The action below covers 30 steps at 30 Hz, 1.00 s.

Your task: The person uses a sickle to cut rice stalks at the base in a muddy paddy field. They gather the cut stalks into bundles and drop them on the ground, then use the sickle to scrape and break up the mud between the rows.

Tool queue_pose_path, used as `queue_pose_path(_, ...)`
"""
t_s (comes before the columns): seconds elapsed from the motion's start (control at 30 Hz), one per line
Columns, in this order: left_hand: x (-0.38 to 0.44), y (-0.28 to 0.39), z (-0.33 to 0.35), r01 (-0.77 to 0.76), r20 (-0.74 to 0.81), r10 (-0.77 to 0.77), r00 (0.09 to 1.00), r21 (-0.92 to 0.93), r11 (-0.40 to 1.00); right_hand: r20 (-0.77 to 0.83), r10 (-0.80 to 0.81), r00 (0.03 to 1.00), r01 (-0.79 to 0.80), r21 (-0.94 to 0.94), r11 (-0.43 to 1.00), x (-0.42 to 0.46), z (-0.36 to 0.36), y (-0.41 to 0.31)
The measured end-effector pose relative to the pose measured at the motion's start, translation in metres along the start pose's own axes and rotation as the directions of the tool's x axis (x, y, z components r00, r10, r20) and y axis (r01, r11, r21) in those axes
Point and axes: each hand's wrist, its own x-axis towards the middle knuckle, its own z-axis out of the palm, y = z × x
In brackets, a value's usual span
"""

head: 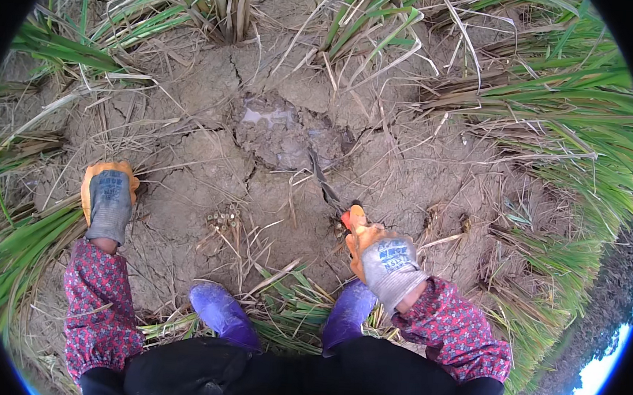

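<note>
My left hand [110, 197], in an orange and grey work glove, is low at the left, its fingers curled under and mostly hidden. It closes around the butt end of a bundle of green rice-like stalks [44, 239], whose leaves spread toward the lower left. My right hand [381, 249], gloved alike, grips the red handle of a sickle [324, 184]. The dark, narrow blade points up and left, close to the muddy ground. Cut stubble [224, 218] stands between the hands, and another stub [341, 231] sits beside the sickle handle.
Purple boots [223, 313] stand among cut leaves [291, 319]. Ahead lies a wet mud patch [277, 131] in cracked soil [198, 156]. Uncut clumps [228, 9] rise at the top. Laid green stalks [568, 138] line the right side. Dry straw litters the ground.
</note>
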Motion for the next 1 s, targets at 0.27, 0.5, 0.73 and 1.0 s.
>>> queue_pose_path(0.27, 0.000, -0.002, -0.008, 0.038, 0.022, -0.037, 0.999, -0.084, 0.996, -0.262, 0.092, 0.961, -0.054, 0.148, 0.987, 0.019, -0.023, 0.072)
queue_pose_path(0.5, 0.004, -0.005, -0.005, 0.021, -0.072, -0.033, 0.997, -0.153, 0.988, 0.059, -0.261, 0.963, 0.221, -0.728, 0.649, 0.027, 0.012, 0.021)
queue_pose_path(0.73, -0.005, -0.006, -0.003, 0.064, 0.004, -0.063, 0.998, -0.008, 0.998, -0.185, 0.048, 0.982, -0.013, 0.189, 0.982, -0.009, -0.011, 0.023)
queue_pose_path(1.0, -0.004, -0.007, 0.007, 0.027, -0.057, -0.033, 0.998, -0.100, 0.995, -0.126, 0.067, 0.990, -0.058, 0.074, 0.996, 0.050, -0.019, 0.052)
